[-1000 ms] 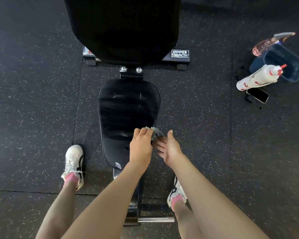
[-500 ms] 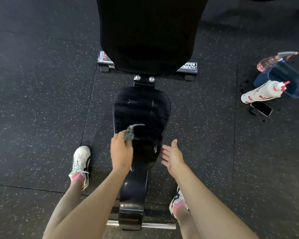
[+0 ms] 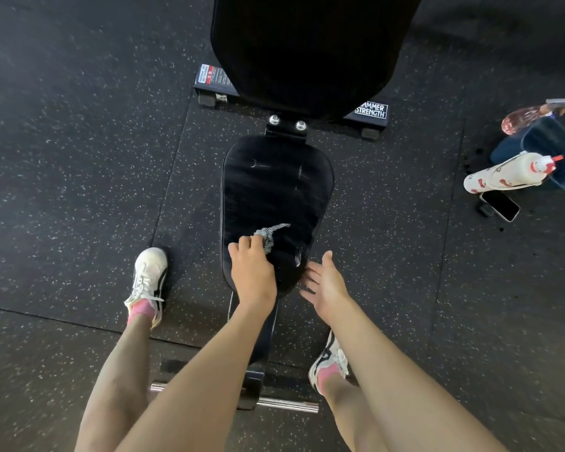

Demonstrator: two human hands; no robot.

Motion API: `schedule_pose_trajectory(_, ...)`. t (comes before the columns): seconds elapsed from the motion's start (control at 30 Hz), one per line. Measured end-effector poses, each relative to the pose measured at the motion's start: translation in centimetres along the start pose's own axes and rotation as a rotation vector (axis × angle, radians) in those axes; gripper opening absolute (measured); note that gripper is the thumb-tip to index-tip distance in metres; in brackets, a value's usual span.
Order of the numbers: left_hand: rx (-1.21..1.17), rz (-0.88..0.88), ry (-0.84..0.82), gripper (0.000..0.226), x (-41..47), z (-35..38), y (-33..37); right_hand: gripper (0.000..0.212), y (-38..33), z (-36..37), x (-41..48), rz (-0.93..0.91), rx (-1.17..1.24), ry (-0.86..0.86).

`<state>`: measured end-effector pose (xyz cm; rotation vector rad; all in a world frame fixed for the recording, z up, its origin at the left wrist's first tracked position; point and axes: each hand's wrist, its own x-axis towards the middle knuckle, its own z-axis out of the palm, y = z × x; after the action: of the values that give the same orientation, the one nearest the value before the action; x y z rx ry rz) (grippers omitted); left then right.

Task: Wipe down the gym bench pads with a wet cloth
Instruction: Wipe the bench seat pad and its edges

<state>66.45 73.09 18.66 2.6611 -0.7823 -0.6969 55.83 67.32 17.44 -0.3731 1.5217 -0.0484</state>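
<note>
While the left hand (image 3: 253, 272) clenches the cloth (image 3: 269, 238) near the seat pad's (image 3: 276, 190) front edge, the right hand (image 3: 327, 283) hovers released; the trailing cloth could slip out mid-stroke.

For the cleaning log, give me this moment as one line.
step: wiping seat pad | left hand: gripping cloth on pad | right hand: open, empty, beside pad

Speckled black rubber floor (image 3: 79, 158) carrying bench base (image 3: 371, 114). Near right edge, blue bin (image 3: 555, 151), pink bottle (image 3: 521, 120), white spray bottle (image 3: 506, 174), phone (image 3: 500, 206) lying together. White sneakers (image 3: 149, 278) standing either side of bench.
</note>
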Motion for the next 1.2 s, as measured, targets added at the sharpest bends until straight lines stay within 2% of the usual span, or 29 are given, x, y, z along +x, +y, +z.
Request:
schedule_pose_trajectory(0.13,0.036,0.096,-0.040,0.045,-0.2,0.7,-0.2,0.065,0.0,-0.1,0.0,0.007,0.025,0.003)
schedule_pose_trajectory(0.3,-0.099,0.334,-0.250,0.044,0.5,-0.6,-1.8,0.063,0.4,0.1,-0.1,0.001,0.069,0.026)
schedule_pose_trajectory(0.37,-0.132,0.315,-0.200,0.039,0.6,-1.5,-2.4,0.063,0.6,0.3,-0.1,-0.004,0.068,0.030)
schedule_pose_trajectory(0.47,-0.118,0.114,-0.022,0.035,1.3,-2.3,-3.4,0.063,0.5,0.4,-0.2,-0.008,0.069,0.032)
schedule_pose_trajectory(0.57,-0.071,-0.045,0.033,0.037,1.5,-1.7,-3.1,0.063,0.3,0.3,-0.4,-0.010,0.068,0.013)
schedule_pose_trajectory(0.83,-0.036,0.072,-0.018,0.043,-1.4,1.9,0.7,0.072,0.2,-1.1,0.5,0.032,0.073,-0.086)
schedule_pose_trajectory(1.0,-0.121,0.247,-0.222,0.040,-3.9,2.8,2.4,0.064,0.6,-1.3,0.6,0.023,0.205,-0.041)
schedule_pose_trajectory(1.07,-0.158,0.241,-0.190,0.040,-3.9,2.3,2.4,0.063,0.6,-1.3,0.4,0.033,0.215,-0.029)
schedule_pose_trajectory(1.2,-0.119,0.121,-0.016,0.041,-1.3,0.9,1.1,0.079,0.2,-1.1,0.0,0.042,0.148,-0.052)
